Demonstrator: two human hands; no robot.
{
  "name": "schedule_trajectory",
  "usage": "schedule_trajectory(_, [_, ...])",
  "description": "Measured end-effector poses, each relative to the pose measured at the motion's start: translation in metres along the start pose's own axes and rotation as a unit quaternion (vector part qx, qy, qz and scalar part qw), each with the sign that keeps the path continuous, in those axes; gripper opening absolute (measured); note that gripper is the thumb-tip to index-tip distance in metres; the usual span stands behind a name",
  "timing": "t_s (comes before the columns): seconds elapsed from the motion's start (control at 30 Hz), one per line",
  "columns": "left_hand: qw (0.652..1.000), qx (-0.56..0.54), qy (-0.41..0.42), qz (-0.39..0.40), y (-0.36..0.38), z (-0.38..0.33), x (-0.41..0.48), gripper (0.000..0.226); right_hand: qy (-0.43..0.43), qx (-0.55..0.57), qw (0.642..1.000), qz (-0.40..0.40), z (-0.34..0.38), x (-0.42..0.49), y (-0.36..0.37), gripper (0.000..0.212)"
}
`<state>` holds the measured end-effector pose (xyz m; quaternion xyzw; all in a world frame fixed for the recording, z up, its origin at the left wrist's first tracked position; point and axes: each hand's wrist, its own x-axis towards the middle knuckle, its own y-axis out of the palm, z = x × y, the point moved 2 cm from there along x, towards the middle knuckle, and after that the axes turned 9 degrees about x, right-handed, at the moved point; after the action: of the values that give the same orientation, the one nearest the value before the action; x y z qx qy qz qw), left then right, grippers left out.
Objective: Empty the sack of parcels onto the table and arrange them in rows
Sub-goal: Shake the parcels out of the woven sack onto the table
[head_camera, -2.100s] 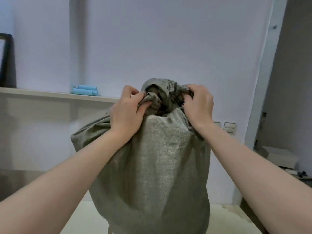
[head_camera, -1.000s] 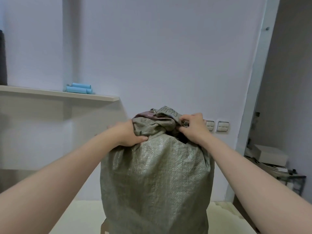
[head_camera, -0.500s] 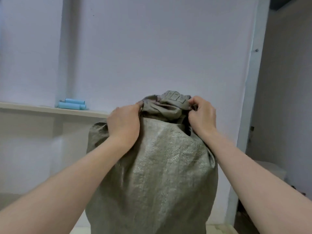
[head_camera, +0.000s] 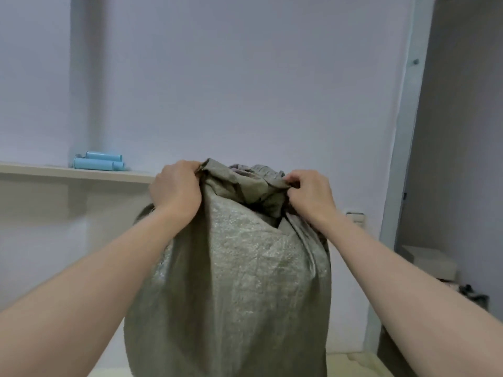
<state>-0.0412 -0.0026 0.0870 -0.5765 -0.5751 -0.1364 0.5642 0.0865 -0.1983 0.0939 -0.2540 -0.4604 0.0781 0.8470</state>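
A bulging grey-green woven sack [head_camera: 239, 281] stands upright in front of me, filling the lower middle of the head view. My left hand [head_camera: 175, 190] grips the bunched fabric at the top left of the sack. My right hand [head_camera: 309, 194] pinches the bunched rim at the top right. A dark gap shows in the folds between my hands. The parcels inside are hidden. A pale strip of the table [head_camera: 351, 365] shows at the bottom right of the sack.
A wall shelf [head_camera: 68, 171] at the left carries light blue tubes [head_camera: 99, 160]. Wall switches [head_camera: 355, 217] sit behind my right wrist. At the right, past a door frame [head_camera: 402, 159], a white box [head_camera: 427, 261] rests on a low surface.
The sack top dropped, then rose again over the last two seconds. Both hands kept their grip on the bunched top and now sit slightly wider apart.
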Motion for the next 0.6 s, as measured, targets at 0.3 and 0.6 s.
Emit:
schedule_trajectory(0.3, [0.996,-0.038,0.006,0.084,0.01,0.005,-0.02,0.027,-0.011,-0.12,0.946,0.302,0.027,-0.047,0.027,0.057])
schedule_trajectory(0.6, [0.973,0.07,-0.007,0.221,0.004,0.044,-0.071,0.035,0.002,-0.089,0.975,0.204,0.028,-0.061,0.025,0.05])
